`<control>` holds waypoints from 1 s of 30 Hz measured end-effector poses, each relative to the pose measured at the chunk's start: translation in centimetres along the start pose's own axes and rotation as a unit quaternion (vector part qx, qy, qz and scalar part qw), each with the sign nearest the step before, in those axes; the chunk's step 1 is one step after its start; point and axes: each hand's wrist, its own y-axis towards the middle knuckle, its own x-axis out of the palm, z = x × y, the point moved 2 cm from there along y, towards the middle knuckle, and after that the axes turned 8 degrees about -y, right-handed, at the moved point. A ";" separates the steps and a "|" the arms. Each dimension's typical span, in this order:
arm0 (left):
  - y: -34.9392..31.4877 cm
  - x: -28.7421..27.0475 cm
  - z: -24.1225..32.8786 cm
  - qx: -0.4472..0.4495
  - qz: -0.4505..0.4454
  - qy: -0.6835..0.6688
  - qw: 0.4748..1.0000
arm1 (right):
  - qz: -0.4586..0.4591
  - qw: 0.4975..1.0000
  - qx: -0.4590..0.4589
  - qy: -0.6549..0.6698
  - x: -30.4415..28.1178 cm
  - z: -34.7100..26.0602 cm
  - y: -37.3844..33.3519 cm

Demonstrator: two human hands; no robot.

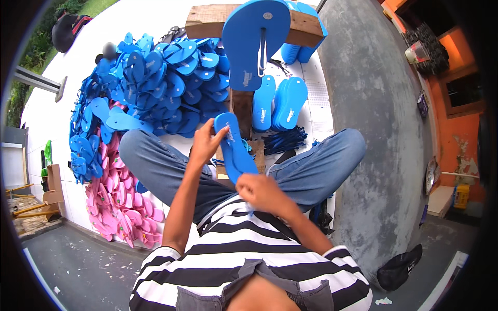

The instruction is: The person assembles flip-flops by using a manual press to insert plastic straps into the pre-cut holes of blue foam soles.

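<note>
Blue sole (236,150), black-and-white striped shirt (244,242)

Shows small white lettering (230,136) near the upper end of the held blue sole (237,154). Repeats similar print on the large blue sole (246,44), beside a round white mark (267,15), and on the stacked blue soles (293,101). Includes white letters on a black item (399,267), lower right; fine print, unreadable, on a white sheet (317,96).
</note>
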 end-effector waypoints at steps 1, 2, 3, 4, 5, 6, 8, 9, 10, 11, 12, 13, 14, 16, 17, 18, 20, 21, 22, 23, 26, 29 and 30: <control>0.0 0.1 1.1 -0.068 -0.036 -0.028 0.997 | 0.036 0.999 0.025 0.028 0.0 0.2 -0.6; -0.3 0.1 2.4 -0.136 -0.073 -0.055 0.987 | 0.072 0.995 0.051 0.056 0.0 0.3 -1.0; -0.6 0.1 3.9 -0.128 -0.087 -0.086 0.984 | 0.107 0.988 0.074 0.086 0.0 0.4 -1.2; -0.8 0.4 5.4 -0.121 -0.098 -0.116 0.981 | 0.162 0.980 0.089 0.072 -0.5 0.8 -0.9; -0.8 0.9 6.4 -0.114 -0.109 -0.145 0.977 | 0.216 0.969 0.105 0.058 -1.5 1.7 -0.2; -1.0 1.3 6.7 -0.107 -0.130 -0.141 0.976 | 0.272 0.953 0.124 0.047 -1.9 2.5 0.2; -0.7 2.2 7.7 -0.086 -0.171 -0.140 0.971 | 0.129 0.928 0.190 0.295 -1.4 4.8 1.1; -0.7 2.6 8.4 -0.089 -0.175 -0.157 0.968 | 0.054 0.885 0.213 0.409 -1.5 5.2 1.6; -0.6 2.7 8.3 -0.095 -0.201 -0.147 0.964 | 0.021 0.853 0.214 0.475 -1.9 5.3 1.7; -0.5 2.8 8.0 -0.102 -0.226 -0.137 0.959 | -0.014 0.816 0.213 0.538 -2.4 5.2 1.7; -0.4 2.6 7.9 -0.110 -0.248 -0.126 0.954 | -0.051 0.773 0.210 0.597 -2.6 5.0 1.9; -0.2 2.4 8.1 -0.086 -0.270 -0.110 0.953 | -0.048 0.748 0.204 0.630 -2.6 4.7 1.7; -0.2 2.3 8.3 -0.100 -0.286 -0.133 0.944 | -0.045 0.722 0.199 0.661 -2.4 4.4 1.4; -0.6 2.1 8.6 -0.133 -0.312 -0.182 0.923 | -0.052 0.688 0.183 0.700 -1.8 4.4 0.7; -0.4 1.8 8.1 -0.160 -0.355 -0.176 0.904 | -0.060 0.682 0.171 0.709 -1.5 4.7 0.3; -0.2 1.4 7.9 -0.174 -0.383 -0.204 0.884 | -0.066 0.676 0.159 0.717 -1.4 4.7 0.1; 0.2 0.9 7.7 -0.199 -0.437 -0.258 0.838 | -0.090 0.652 0.157 0.736 -1.1 4.5 -0.5; 0.6 0.7 7.7 -0.206 -0.464 -0.245 0.826 | -0.100 0.643 0.154 0.743 -1.1 4.3 -0.7; 1.1 0.6 7.7 -0.212 -0.490 -0.232 0.813 | -0.110 0.622 0.152 0.760 -1.1 4.2 -0.8; 1.5 0.6 7.7 -0.218 -0.516 -0.218 0.799 | -0.120 0.601 0.151 0.775 -1.0 4.2 -0.9; 2.7 1.2 8.2 -0.229 -0.575 -0.198 0.760 | -0.132 0.596 0.128 0.782 -1.1 4.6 -1.6; 3.7 2.1 8.8 -0.242 -0.618 -0.178 0.727 | -0.141 0.577 0.139 0.792 -0.5 5.2 -2.4; 4.0 2.5 9.4 -0.248 -0.630 -0.162 0.718 | -0.123 0.576 0.159 0.792 -0.7 4.6 -2.6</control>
